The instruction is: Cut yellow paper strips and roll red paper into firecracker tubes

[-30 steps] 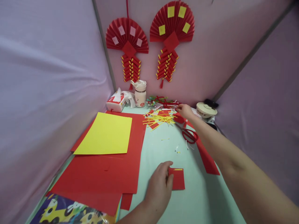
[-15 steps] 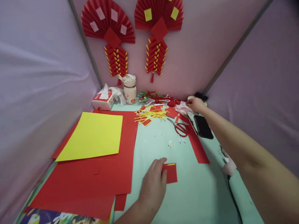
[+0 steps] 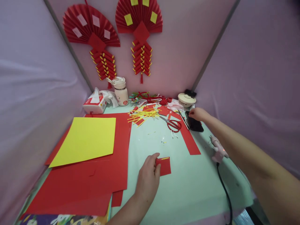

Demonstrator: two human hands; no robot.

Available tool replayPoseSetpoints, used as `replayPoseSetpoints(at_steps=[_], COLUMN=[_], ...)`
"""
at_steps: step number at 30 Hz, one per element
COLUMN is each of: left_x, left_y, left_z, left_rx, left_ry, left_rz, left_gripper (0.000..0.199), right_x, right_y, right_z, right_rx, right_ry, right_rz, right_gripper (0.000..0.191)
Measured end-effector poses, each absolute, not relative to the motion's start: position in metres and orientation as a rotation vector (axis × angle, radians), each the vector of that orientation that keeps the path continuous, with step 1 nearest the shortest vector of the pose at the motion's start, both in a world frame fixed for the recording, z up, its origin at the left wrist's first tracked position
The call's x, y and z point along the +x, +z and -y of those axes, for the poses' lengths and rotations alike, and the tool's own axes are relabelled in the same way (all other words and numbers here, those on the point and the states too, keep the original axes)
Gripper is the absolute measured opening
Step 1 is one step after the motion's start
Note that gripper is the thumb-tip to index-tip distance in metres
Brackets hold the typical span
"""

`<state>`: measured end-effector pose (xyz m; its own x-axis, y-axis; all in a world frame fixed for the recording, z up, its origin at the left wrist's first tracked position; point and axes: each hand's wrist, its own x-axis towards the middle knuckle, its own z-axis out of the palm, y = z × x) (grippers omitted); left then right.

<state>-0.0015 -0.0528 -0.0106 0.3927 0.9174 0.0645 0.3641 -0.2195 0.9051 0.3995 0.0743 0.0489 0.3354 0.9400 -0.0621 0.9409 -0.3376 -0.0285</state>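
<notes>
My left hand [image 3: 148,175] grips the left edge of a small red paper square [image 3: 166,166] on the pale green table, thumb in front and fingers behind. A narrow yellow strip lies along the square's top edge. At the right, my right hand [image 3: 197,114] is over the upper end of a black phone [image 3: 195,125], its fingers curled together. Whatever those fingers may hold is too small to make out. A pink glue gun [image 3: 219,150] with a small red light and a black cord lies below my right forearm.
Red-handled scissors [image 3: 173,125], a red strip [image 3: 191,143] and yellow paper strips [image 3: 144,115] lie ahead. Yellow paper [image 3: 86,140] rests on red sheets [image 3: 77,187] at left. A tissue pack [image 3: 95,104], bottle [image 3: 121,93] and lidded bowl [image 3: 187,99] stand at the back.
My right hand has come back from beside the bowl to above the phone. My left hand stays on the red paper square. The view has turned slightly right.
</notes>
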Motion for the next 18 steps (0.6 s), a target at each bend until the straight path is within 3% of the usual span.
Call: replayPoseSetpoints(at_steps=[18], left_x=[-0.002], left_y=[-0.009], left_z=[0.055], left_rx=[1.750], left_ry=[0.748], left_rz=[-1.140], left_gripper=[0.039], right_x=[0.306], right_y=[0.049], right_z=[-0.106], right_rx=[2.335], right_ry=[0.011], right_rz=[-2.266], right_gripper=[0.023])
